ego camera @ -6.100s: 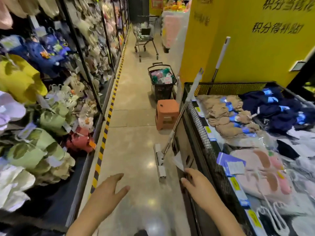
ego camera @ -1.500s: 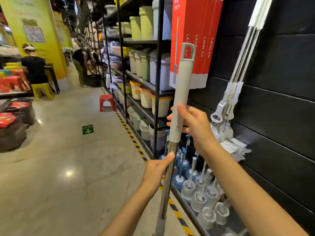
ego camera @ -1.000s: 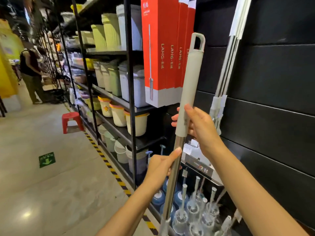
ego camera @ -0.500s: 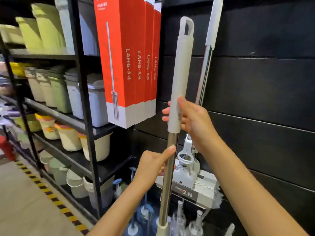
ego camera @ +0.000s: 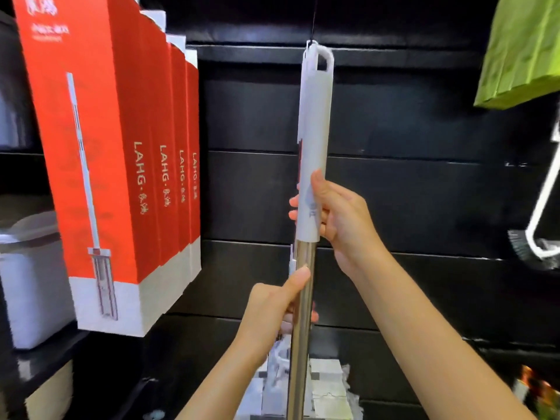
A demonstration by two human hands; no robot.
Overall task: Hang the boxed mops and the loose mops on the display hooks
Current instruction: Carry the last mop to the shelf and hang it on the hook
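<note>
I hold a loose mop [ego camera: 313, 122] upright against the black slat wall [ego camera: 409, 131]. Its pale grey grip ends in a loop [ego camera: 321, 57] that sits at a thin metal display hook [ego camera: 312, 43]; whether the loop is over the hook is unclear. My right hand [ego camera: 336, 218] wraps the bottom of the grey grip. My left hand [ego camera: 274, 307] grips the shiny steel shaft just below. Several red boxed mops [ego camera: 121, 153] hang in a row to the left. Behind my mop hangs another one, mostly hidden; its white head [ego camera: 330, 386] shows low down.
A green item [ego camera: 524, 47] hangs at the upper right. A white-handled brush [ego camera: 542, 237] hangs at the right edge. Grey lidded bins [ego camera: 30, 283] stand on a black shelf at the far left.
I have lifted the mop higher and moved closer to the wall; its top loop now reaches the hook. Both hands keep their hold on the handle.
</note>
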